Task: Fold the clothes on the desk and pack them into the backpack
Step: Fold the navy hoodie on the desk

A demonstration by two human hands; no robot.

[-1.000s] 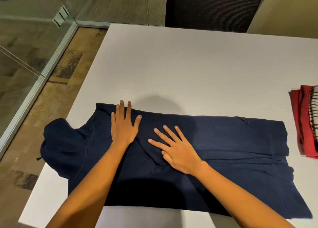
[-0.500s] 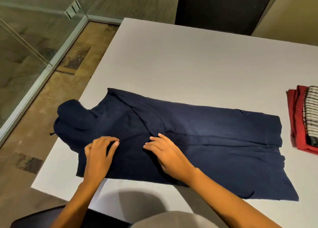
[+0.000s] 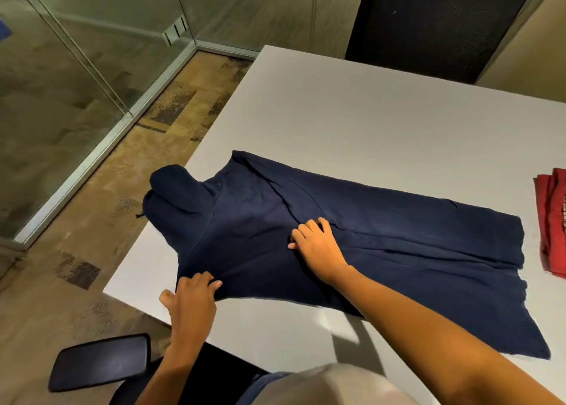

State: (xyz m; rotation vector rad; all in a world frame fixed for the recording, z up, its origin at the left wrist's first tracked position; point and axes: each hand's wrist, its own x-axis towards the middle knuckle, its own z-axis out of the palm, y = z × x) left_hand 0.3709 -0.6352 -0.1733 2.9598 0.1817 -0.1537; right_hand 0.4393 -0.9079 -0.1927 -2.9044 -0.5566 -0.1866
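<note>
Left hand (image 3: 193, 297): arm extended forward, fingers curled, grasping the near edge of the hoodie (image 3: 398, 236).
Right hand (image 3: 317, 245): forearm angled in from the right, fingers bent, gripping a crease mid-garment.
Hoodie: flat on the desk (image 3: 367, 114) beneath both hands, with the hood beyond and left of the left hand.

I saw a black armrest (image 3: 101, 361) bottom-left, glass wall (image 3: 76, 77) w/ metal frame at left, patchy brown floor (image 3: 92, 221), dark panel (image 3: 428, 22) up top.
</note>
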